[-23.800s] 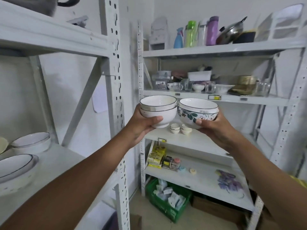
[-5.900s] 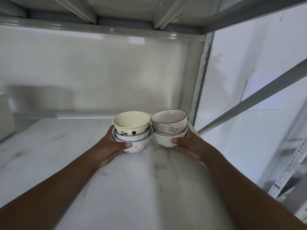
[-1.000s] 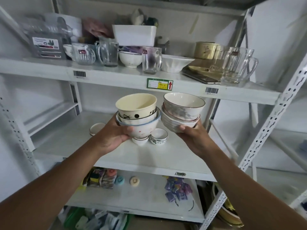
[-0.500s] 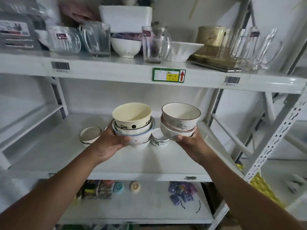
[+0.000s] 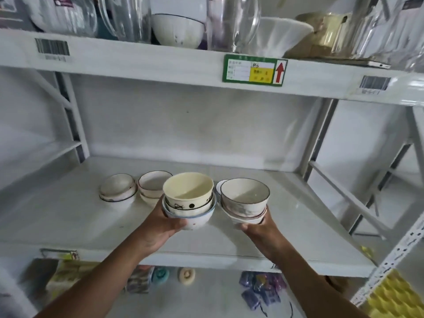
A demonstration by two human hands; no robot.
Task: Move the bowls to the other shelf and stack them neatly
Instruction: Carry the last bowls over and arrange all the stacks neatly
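Shelving point(image 5: 309, 198) is waiting beneath both loads, so lowering them level beside the small bowls point(image 5: 137, 191) at the far left is wise. Left hand point(image 5: 158, 228) is cupping the cream-topped stack point(image 5: 189, 198); right hand point(image 5: 257, 230) is gripping the marbled stack point(image 5: 244, 200), seemingly from below.

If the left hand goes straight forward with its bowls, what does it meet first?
Probably the pink-rimmed bowls standing on the shelf, just beyond the left hand and its held stack; depth is unclear.
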